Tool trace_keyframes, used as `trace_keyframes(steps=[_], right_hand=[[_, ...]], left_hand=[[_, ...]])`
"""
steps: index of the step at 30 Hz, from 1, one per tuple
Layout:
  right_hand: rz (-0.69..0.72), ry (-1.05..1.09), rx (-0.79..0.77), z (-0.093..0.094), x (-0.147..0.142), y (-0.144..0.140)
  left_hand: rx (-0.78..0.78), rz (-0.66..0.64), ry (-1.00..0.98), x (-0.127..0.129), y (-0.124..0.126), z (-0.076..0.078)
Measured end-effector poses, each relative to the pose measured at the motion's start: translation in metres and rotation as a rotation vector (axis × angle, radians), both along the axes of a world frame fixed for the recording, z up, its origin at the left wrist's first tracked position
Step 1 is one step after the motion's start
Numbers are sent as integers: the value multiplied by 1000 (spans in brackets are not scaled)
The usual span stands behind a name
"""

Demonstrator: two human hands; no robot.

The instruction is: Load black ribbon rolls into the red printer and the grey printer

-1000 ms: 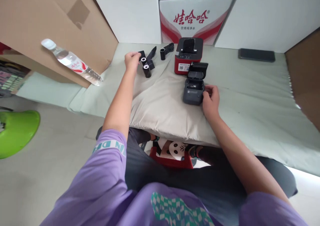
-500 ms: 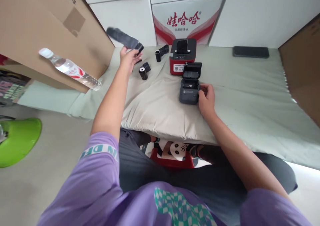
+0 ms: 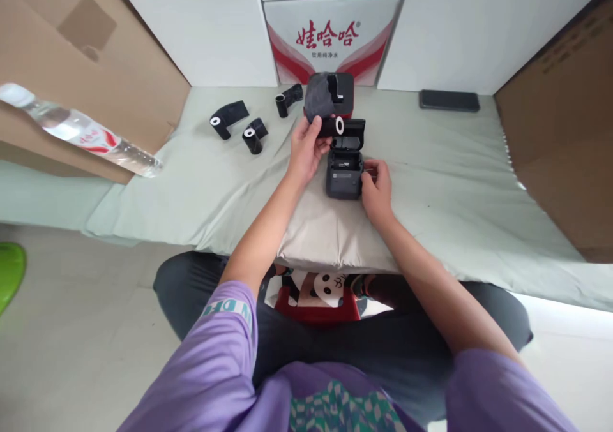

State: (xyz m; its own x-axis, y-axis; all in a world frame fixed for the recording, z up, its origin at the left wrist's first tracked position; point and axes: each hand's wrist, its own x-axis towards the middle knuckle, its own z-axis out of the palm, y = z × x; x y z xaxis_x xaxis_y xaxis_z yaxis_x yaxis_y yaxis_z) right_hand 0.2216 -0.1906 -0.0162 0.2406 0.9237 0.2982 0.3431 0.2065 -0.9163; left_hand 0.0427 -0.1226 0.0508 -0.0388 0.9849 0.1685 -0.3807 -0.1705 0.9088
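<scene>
Over pale cloth point(image 3: 450, 157), 1 black roll point(image 3: 329, 127) lies in the left hand point(image 3: 305, 148).

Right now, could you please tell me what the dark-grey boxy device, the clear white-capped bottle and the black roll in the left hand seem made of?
Dark-grey boxy device: probably matte plastic, given its smooth, dull casing.
Clear white-capped bottle: likely glossy plastic, see-through with highlights.
Black roll in the left hand: perhaps film or coated paper; its loose tail looks thin.

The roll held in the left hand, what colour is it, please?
The roll is black, with a white end; the head view shows it.
</scene>
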Motion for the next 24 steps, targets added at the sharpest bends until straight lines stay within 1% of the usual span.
trace_keyframes(steps=[2,6,8,11,16,21,24], right_hand=[[2,1,5,0,0,0],[1,1,11,0,0,-1],[0,6,12,1,0,-1],[-2,11,8,0,0,0],[-10,0,22,0,-1,1],[-22,-2,21,2,-2,0],[-16,2,15,2,-2,0]], left_hand=[[-11,-6,-26,-4,-2,-6],[-131,-26,41,-14,-7,-13],[-141,-62,48,-15,-7,-16],[-101,-104,46,-13,-4,-23],[-48,-95,105,-12,0,-34],[36,-43,141,-16,-4,-32],[74,14,240,-18,-4,-31]])
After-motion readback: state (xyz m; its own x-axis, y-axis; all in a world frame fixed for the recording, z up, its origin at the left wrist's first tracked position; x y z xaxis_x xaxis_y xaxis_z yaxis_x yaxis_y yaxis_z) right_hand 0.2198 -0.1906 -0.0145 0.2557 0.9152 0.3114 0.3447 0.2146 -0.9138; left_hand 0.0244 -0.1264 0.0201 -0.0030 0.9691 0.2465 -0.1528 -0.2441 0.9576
